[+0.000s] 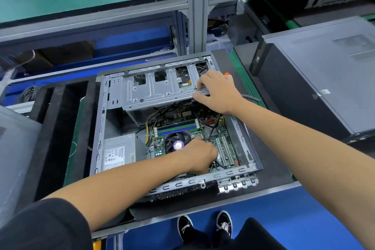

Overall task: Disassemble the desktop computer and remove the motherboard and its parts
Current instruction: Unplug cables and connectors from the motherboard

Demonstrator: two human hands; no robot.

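An open grey computer case (97,128) lies on its side on a dark bench mat. Inside it sits the green motherboard (221,134) with blue and green memory slots (175,126), white expansion slots and a black CPU fan (174,143) bearing a purple sticker. My left hand (199,155) reaches down beside the fan with curled fingers among black cables; what it holds is hidden. My right hand (218,91) grips the right end of the metal drive cage (158,89), thumb under its edge. A silver power supply (119,151) fills the near left corner.
A closed black computer tower (316,79) lies at the right. Black foam strips (58,124) run along the left of the case. An aluminium post (197,8) and shelf rail stand behind it. An orange tool tip (226,74) shows behind my right hand.
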